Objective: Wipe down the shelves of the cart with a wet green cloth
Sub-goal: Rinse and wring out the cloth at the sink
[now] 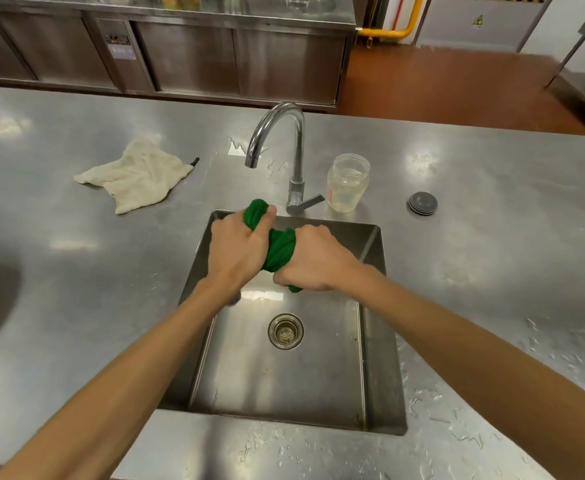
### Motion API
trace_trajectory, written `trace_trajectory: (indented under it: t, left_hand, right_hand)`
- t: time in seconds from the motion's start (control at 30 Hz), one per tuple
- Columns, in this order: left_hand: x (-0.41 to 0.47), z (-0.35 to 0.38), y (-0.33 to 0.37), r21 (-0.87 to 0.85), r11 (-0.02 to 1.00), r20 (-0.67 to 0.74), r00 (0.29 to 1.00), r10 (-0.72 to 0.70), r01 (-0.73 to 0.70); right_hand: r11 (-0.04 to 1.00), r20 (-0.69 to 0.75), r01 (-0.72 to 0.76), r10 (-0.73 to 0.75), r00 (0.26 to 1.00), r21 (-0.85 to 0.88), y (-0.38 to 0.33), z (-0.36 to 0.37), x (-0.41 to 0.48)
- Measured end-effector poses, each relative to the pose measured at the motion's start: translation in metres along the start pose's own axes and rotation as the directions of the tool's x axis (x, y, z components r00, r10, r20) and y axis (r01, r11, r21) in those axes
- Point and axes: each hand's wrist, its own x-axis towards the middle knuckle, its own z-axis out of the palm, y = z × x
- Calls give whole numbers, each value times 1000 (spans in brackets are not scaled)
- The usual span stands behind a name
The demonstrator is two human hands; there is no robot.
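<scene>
Green cloth [279,249]: twisted into a tight rope, held above the back half of the sink [376,375], between both hands. One bunched end sticks up past the left hand; a small tail shows below the right hand.

Left hand [237,247]: fist closed round the upper end of the cloth, thumb pressed along the fabric near the top. Back of the hand faces the camera.

Right hand [315,261]: fist closed round the lower end, knuckles toward the left hand. The two fists sit just beside each other with a short stretch of wound cloth between them. Both forearms are bare and reach in from the near edge.

Sink: steel, rectangular, set into a steel counter [76,271]. Drain strainer [286,331] lies on the basin floor, below and in front of the hands. Basin holds no standing water that I can make out.

Tap [277,140]: curved spout behind the sink, lever pointing right; no stream visible at the spout.

Counter: a crumpled pale rag [135,176] lies left of the tap, well apart from the sink. A clear jar [348,183] stands upright just right of the tap base, lid off. A dark round lid [422,203] lies further right. Water droplets are scattered on the counter's near right side and around the tap.

Background: steel cabinets [180,53], red-brown floor [440,88], a yellow pipe [402,29].
</scene>
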Motion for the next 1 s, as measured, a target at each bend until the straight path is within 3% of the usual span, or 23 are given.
trace_trajectory:
  t: [0.17, 0.3, 0.4, 0.5, 0.63, 0.83, 0.9, 1.0]
  left_hand:
    - [15, -18, 12, 42, 900, 147, 894, 424, -434]
    - [17, -31, 25, 13, 799, 225, 781, 583, -601]
    - [16, -41, 36, -48, 691, 287, 653, 701, -721]
    - [15, -47, 44, -114, 658, 321, 599, 734, -745]
    - [17, -49, 50, -136, 650, 305, 593, 745, -748]
    - [26, -49, 52, -152, 550, 340, 479, 810, -821]
    - [25, -48, 47, -186, 566, 312, 498, 809, -803]
    - [28, -43, 40, -130, 645, 254, 604, 756, -753]
  right_hand:
    - [951, 189, 178, -229, 955, 253, -6, -25, -2]
    - [879, 247, 121, -257, 934, 461, -5, -25, -8]
    - [789, 281, 59, -287, 916, 612, -4, -19, -19]
    - [733, 309, 46, -343, 887, 679, -4, -18, -23]
    - [706, 337, 43, -390, 857, 707, -4, -26, -18]
    - [663, 408, -44, -406, 818, 747, 1, -16, -14]
    - [692, 403, -19, -397, 825, 722, 1, -18, -11]
    - [733, 383, 4, -360, 850, 680, -3, -23, -4]
